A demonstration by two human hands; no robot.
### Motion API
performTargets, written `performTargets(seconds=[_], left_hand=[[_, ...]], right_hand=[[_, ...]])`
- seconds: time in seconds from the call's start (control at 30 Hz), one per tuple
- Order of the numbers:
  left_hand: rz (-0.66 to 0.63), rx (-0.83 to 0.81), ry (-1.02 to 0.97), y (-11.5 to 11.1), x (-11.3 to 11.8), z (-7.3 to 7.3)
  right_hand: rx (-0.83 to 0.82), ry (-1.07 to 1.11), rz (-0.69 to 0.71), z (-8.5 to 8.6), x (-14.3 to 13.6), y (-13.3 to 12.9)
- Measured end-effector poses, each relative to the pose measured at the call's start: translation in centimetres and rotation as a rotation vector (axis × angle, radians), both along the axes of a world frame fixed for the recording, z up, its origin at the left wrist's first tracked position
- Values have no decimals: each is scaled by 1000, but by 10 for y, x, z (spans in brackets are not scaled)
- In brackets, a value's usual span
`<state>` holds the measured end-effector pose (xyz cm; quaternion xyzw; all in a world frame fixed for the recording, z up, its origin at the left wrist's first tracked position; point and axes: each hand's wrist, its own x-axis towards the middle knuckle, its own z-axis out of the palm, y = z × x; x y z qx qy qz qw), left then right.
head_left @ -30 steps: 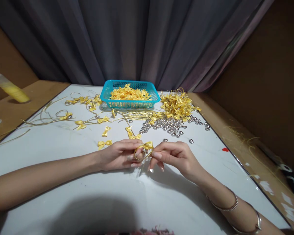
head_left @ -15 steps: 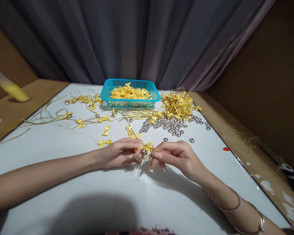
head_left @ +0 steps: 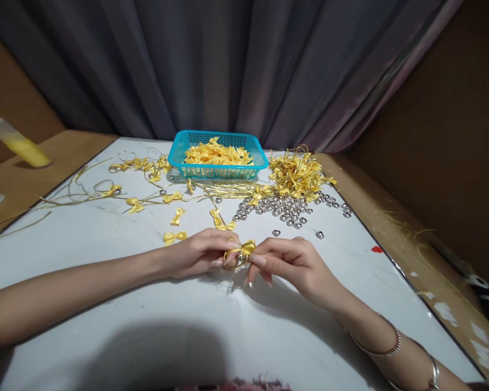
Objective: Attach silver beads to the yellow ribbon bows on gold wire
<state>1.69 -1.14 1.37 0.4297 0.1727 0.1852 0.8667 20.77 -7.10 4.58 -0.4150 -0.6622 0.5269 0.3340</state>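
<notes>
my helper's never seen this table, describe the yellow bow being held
On the white table, start at the blue basket and come nearer, to the left hand and right hand. The yellow bow sits between them, a silver bead just below it. Unlike the loose bows, it is held.

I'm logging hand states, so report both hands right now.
Left hand: closed, holding a small shiny yellow ribbon bow.
Right hand: closed, pinching at that bow's right edge; exact grip cannot be told.
</notes>
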Motion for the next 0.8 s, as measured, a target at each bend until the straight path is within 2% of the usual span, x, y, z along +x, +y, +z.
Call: performTargets(seconds=[0.1,0.23,0.33,0.43,0.53,0.63,0.8], left_hand=[[47,172,110,2,-1,-2],[132,496,299,6,-1,-7],[121,638,369,8,-1,-9],[99,683,360,6,0,-8],[53,656,325,4,0,-4],[-1,611,294,4,-1,-2],[-31,565,244,8,-4,-5]], right_hand=[[104,-167,-43,-3,-2,1],[239,-391,-68,-10,2,8],[463,-497,-116,-13,7,12],[728,-616,-91,-12,4,14],[879,-829,29,-8,-4,17],[896,-919,178,-3,-10,22],[813,-786,277,4,-9,29]])
